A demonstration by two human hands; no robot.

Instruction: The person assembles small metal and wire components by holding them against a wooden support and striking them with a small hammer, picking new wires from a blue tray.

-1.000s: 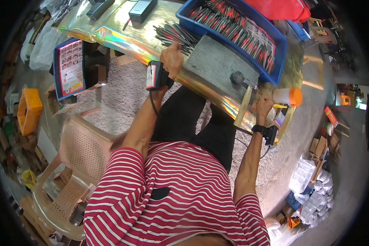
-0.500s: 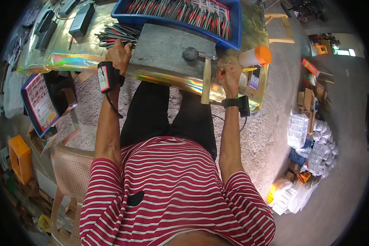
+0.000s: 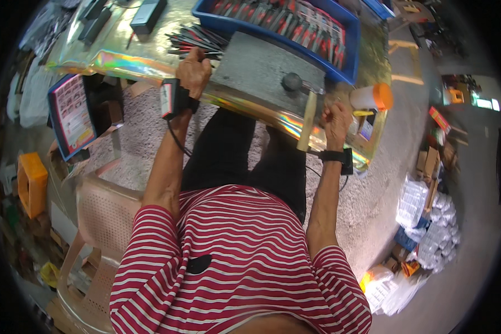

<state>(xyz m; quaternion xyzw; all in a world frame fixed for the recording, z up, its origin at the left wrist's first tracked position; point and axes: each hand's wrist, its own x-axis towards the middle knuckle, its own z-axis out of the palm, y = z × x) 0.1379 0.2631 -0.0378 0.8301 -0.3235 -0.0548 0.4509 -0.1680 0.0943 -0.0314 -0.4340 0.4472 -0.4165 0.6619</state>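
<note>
My left hand point(image 3: 193, 75) is at the near edge of a pile of thin dark strips point(image 3: 192, 40), with its fingers curled; what they hold, if anything, is hidden. To its right lies a flat grey slab point(image 3: 256, 61). A hammer point(image 3: 307, 121) rests on the slab's right end, its round dark head on top and its wooden handle jutting over the table's front edge. Just right of that handle, my right hand point(image 3: 336, 119) is closed, fingers bent in; anything between them is too small to tell. A translucent jar with an orange lid point(image 3: 382, 97) lies beyond it.
Behind the slab stands a blue tray point(image 3: 348, 69) filled with dark and red pieces. Grey boxes point(image 3: 148, 15) lie at the table's far left. A plastic chair point(image 3: 108, 217) stands left of me. Wrapped bundles point(image 3: 437, 234) are piled on the floor at right.
The view has swung, so the table and both hands appear farther right and slightly lower. My left hand stays by the pile, and my right hand's fingers look more curled.
</note>
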